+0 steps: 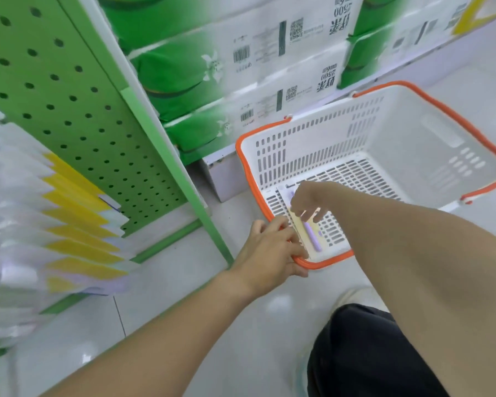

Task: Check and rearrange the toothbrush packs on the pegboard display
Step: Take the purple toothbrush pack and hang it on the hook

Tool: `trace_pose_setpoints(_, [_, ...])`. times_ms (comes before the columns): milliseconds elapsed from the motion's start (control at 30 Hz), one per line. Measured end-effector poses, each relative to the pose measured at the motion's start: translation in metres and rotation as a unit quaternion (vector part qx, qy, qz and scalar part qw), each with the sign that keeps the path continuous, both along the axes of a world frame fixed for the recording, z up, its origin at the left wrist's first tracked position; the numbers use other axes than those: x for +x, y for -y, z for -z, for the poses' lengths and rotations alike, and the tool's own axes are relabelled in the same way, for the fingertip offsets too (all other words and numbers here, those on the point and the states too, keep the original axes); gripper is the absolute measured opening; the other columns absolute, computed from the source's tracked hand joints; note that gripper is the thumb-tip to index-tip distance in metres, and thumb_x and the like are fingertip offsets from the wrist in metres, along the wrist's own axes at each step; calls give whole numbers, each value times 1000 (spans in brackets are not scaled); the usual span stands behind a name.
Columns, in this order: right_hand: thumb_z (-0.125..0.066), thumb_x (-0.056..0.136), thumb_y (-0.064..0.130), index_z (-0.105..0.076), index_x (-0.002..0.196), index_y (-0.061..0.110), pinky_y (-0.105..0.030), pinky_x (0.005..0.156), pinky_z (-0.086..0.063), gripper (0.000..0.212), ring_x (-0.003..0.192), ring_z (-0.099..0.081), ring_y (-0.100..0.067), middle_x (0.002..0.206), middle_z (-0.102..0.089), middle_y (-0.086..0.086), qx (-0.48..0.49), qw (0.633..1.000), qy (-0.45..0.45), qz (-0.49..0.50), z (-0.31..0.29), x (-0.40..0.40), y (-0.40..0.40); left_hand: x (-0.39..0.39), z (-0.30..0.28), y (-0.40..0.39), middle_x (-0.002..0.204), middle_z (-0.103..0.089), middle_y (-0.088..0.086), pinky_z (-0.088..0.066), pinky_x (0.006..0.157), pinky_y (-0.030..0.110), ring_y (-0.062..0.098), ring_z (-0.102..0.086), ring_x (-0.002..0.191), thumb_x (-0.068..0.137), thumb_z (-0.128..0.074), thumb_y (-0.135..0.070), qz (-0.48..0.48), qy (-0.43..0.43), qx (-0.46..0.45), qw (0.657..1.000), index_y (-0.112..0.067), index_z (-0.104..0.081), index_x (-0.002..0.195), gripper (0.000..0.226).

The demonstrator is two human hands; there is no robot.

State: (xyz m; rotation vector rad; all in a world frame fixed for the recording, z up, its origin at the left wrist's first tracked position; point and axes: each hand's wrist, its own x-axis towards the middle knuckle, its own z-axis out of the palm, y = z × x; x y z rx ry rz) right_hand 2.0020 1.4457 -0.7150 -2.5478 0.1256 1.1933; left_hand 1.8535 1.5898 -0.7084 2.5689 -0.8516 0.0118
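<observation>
White plastic with an orange rim, the basket sits on the floor, and a toothbrush pack with a purple brush lies on its slotted bottom at the corner nearest you. Your left hand curls its fingers over that corner's rim, while your right hand hangs inside the basket above the pack, fingers loosely spread and holding nothing; more packs hang left of the basket on the green pegboard
</observation>
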Motion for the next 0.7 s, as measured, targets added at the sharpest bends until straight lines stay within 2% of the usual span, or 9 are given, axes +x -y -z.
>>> trace_pose_setpoints(100, [-55,98,19,-67,104,6,-37,70,-62,19,90,-75,-21,97,-75,-4,-4,999,27,-36,-22,-4,-7,-14,-4,0,101,-65,-14,-19,82,32,11,-36,112,79,-73,-55,-28,-30,-5,999,-30,-78,105,37])
trace_pose_setpoints(167, [-56,97,16,-67,107,6,-37,71,-60,18,91,-74,-27,99,-74,-8,1,997,52,-57,-37,-16,-14,-24,-10,1,106,-66,-13,-14,80,30,11,-36,116,81,-72,-55,-41,-43,5,998,-30,-76,111,40])
trace_pose_setpoints(267, [-63,94,14,-66,108,10,-35,64,-57,15,75,-66,-25,94,-70,-9,19,994,84,-70,-53,-46,-18,-42,-23,-2,125,-61,-8,-15,86,31,15,-34,127,87,-69,-51,-56,-59,45,996,-28,-68,127,46])
trace_pose_setpoints(367, [-60,93,12,-71,108,4,-39,79,-59,21,78,-68,-27,99,-75,-13,-3,989,96,-117,-76,-76,-23,-68,-40,-16,144,-45,-1,-19,106,33,17,-32,137,90,-69,-38,-87,-79,9,993,-23,-54,140,54])
trace_pose_setpoints(433, [-52,92,11,-73,94,-1,-37,80,-58,25,81,-71,-30,93,-77,-17,-19,980,124,-151,-100,-96,-31,-86,-60,-30,131,-51,-1,-33,101,31,18,-49,122,93,-65,-27,-120,-101,-69,985,-19,-62,126,35])
trace_pose_setpoints(500, [-49,88,12,-67,75,-1,-36,74,-58,26,76,-70,-33,82,-75,-18,6,968,186,-171,-128,-114,-42,-104,-88,-50,106,-60,-2,-46,84,29,17,-61,94,96,-61,-20,-163,-136,-144,967,-15,-69,106,14])
trace_pose_setpoints(533, [-50,87,12,-64,72,2,-35,72,-56,24,77,-69,-34,78,-73,-18,22,959,216,-184,-142,-125,-51,-113,-103,-62,95,-63,-2,-48,77,29,16,-63,84,96,-60,-19,-183,-142,-174,957,-15,-70,98,11])
trace_pose_setpoints(633, [-53,91,13,-69,83,3,-33,73,-56,20,82,-70,-30,79,-73,-14,63,937,243,-241,-183,-159,-91,-145,-146,-105,77,-68,-2,-50,63,27,14,-65,66,97,-60,-15,-234,-139,-251,929,-23,-67,86,14])
trace_pose_setpoints(700, [-55,93,14,-70,91,3,-31,71,-56,19,73,-71,-21,81,-74,-13,110,924,244,-272,-206,-188,-123,-168,-172,-138,73,-67,-4,-47,57,22,10,-61,57,97,-61,-13,-252,-124,-270,921,-26,-64,83,19])
